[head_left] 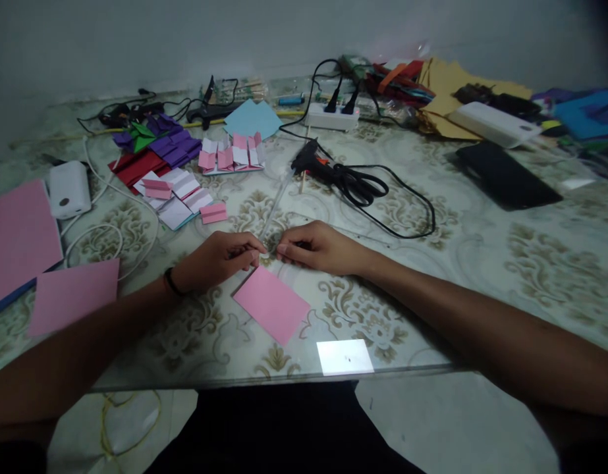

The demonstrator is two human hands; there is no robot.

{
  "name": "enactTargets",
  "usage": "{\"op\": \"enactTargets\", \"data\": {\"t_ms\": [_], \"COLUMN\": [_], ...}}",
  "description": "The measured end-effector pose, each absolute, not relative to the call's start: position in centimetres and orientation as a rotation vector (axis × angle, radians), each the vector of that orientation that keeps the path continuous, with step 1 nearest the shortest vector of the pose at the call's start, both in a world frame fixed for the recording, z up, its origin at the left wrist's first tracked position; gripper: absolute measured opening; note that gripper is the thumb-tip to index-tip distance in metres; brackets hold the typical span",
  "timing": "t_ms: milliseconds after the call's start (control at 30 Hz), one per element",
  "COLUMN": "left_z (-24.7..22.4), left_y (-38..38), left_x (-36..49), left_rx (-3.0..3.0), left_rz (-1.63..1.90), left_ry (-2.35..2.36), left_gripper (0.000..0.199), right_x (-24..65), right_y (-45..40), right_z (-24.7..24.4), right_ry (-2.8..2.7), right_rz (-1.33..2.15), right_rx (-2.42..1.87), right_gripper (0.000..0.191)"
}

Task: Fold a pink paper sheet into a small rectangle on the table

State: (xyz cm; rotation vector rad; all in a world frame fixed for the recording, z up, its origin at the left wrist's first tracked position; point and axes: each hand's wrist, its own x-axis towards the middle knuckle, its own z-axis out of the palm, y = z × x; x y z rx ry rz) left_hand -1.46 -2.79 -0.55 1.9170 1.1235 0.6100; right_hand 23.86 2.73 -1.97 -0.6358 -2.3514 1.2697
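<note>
My left hand (pixel 223 261) is closed in a pinch just above the top corner of a pink paper square (pixel 271 304); whether it touches that corner I cannot tell. Facing it, fingertips a little apart from the left, my right hand (pixel 319 247) is also pinched. Anything held between the fingers of either hand is too small to make out. A thin, clear strip (pixel 278 204) runs from near my fingertips toward a black glue gun (pixel 311 161) with a coiled cord. Folded pink and white paper pieces (pixel 178 194) lie beyond my left hand.
Larger pink sheets (pixel 79 293) and a white device (pixel 70 189) with a cable lie at left. Purple folded paper (pixel 175 148), blue squares (pixel 253 118) and a white power strip (pixel 333 117) are at the back. A black phone-like slab (pixel 506 174) lies at right.
</note>
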Motion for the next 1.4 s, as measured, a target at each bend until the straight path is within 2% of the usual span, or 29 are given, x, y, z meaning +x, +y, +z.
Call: {"op": "enactTargets", "data": {"t_ms": [1400], "left_z": [-0.31], "left_y": [-2.8], "left_x": [-1.28], "left_rx": [1.913], "left_rz": [0.609], "left_ry": [1.139], "left_gripper": [0.021], "right_x": [23.75], "right_y": [2.74], "right_z": [-1.95], "right_ry": [-2.381], "right_rz": [1.24], "right_rx": [-0.644], "right_gripper": [0.035]}}
